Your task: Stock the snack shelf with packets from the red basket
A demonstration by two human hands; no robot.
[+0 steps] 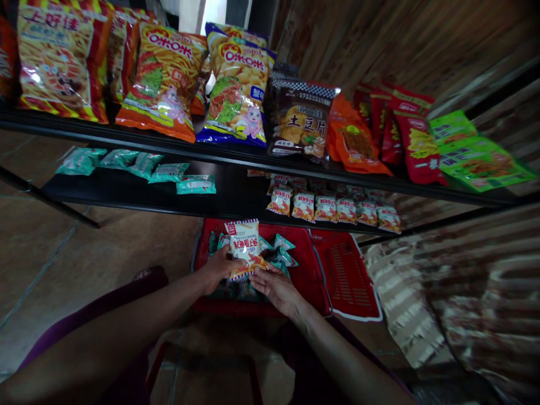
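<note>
My left hand point(220, 265) grips a small white and orange snack packet point(244, 245) by its left edge, holding it upright over a red basket point(306, 264) on the floor. My right hand point(274, 287) is under the packet's lower right corner, its fingers curled and touching the packet and the teal packets point(283, 254) heaped in the basket. Several matching white and orange packets point(333, 208) stand in a row on the lower black shelf point(126, 194), just above the basket.
Teal packets point(139, 164) lie on the left of the lower shelf. The upper shelf point(101, 135) carries large snack bags point(236, 84) in orange, blue, brown, red and green. A second red basket or lid point(348, 278) lies right of the first. Tiled floor point(63, 264) spreads left.
</note>
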